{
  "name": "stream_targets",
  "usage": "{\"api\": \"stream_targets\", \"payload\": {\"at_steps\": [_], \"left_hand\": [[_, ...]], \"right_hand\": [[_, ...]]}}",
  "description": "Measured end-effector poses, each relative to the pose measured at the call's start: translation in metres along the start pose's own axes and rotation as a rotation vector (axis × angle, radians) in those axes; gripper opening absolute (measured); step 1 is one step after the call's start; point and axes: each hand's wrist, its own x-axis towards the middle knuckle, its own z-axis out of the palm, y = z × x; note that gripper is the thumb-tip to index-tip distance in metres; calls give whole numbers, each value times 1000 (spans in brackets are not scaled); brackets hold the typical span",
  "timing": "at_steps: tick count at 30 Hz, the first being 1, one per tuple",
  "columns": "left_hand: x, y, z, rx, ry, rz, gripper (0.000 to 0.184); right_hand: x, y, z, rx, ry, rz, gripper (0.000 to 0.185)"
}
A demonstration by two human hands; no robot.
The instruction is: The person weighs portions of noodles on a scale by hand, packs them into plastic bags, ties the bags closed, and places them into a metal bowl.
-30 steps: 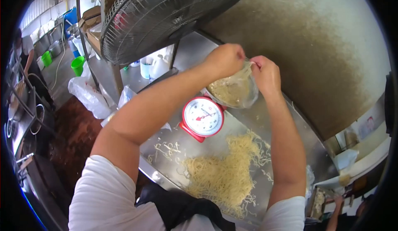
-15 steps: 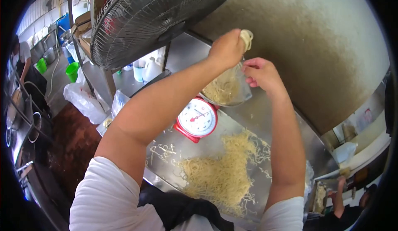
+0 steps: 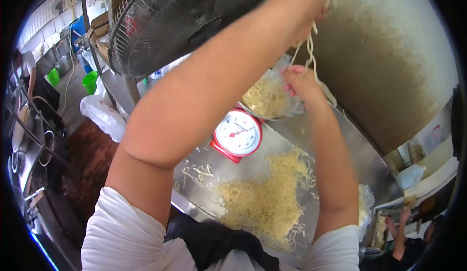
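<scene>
My left hand (image 3: pixel 305 0) is raised at the top, blurred and partly cut off, closed on pale noodle strands (image 3: pixel 313 56). They dangle past my right hand toward the wall. My right hand (image 3: pixel 300 82) has its fingers pinched together at the upper edge of a clear plastic bag (image 3: pixel 295 104); the exact grip is partly hidden. The bag lies in a round pan (image 3: pixel 272 118) on the scale, with yellow noodles (image 3: pixel 262 97) inside. The red scale (image 3: pixel 238 132) has a white dial facing me. Nearer, a wide heap of loose noodles (image 3: pixel 265 198) covers part of the metal table (image 3: pixel 199 193).
A large black fan (image 3: pixel 189 22) stands close beyond my left arm. A stained wall (image 3: pixel 379 66) rises at the right. Plastic bags (image 3: pixel 103 115) hang at the left, near green buckets (image 3: pixel 90 82). Other people work at far left and lower right.
My left hand has risen up and to the right, drawing the pale strands into long hanging lengths. My right hand stays near the bag. The view has shifted slightly.
</scene>
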Motion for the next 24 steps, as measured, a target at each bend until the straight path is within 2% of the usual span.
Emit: {"api": "stream_targets", "payload": {"at_steps": [1,3,7,8,10,11,12,13,15,18,19,21,23,24], "left_hand": [[-9,16,4,-140,15,-6,24],[-12,35,2,-177,59,-19,23],[-27,44,-8,-203,63,0,23],[-48,42,-6,-147,71,36,23],[-78,48,-11,-162,1,-46,24],[-89,51,-21,-234,-72,-163,25],[-97,49,-24,-160,-103,-162,25],[-105,46,-28,-86,-134,-158,25],[-119,20,-29,361,-110,77,24],[-148,-34,-28,312,-230,91,23],[-168,-50,-25,321,-257,15,21],[-211,-95,-25,-445,-267,-347,20],[-247,-103,-24,-153,-147,-405,18],[-258,-99,-27,-90,-158,-435,18]], "right_hand": [[-1,-6,-5,10,39,-20,23],[-3,-30,-17,164,142,-98,23],[-30,-92,-36,255,365,-419,29],[-39,-99,-42,297,356,-482,31],[-61,-107,-51,381,323,-582,33],[-76,-107,-53,423,295,-618,34],[-90,-107,-55,464,265,-653,35],[-104,-108,-58,430,238,-632,34],[-130,-105,-59,320,176,-585,30],[-160,-89,-41,-21,39,-486,26],[-165,-83,-35,-158,-17,-433,26],[-173,-61,-28,-90,29,-253,34],[-181,-33,-20,-29,21,-117,42],[-185,-14,-16,-2,-15,-71,46]]}}
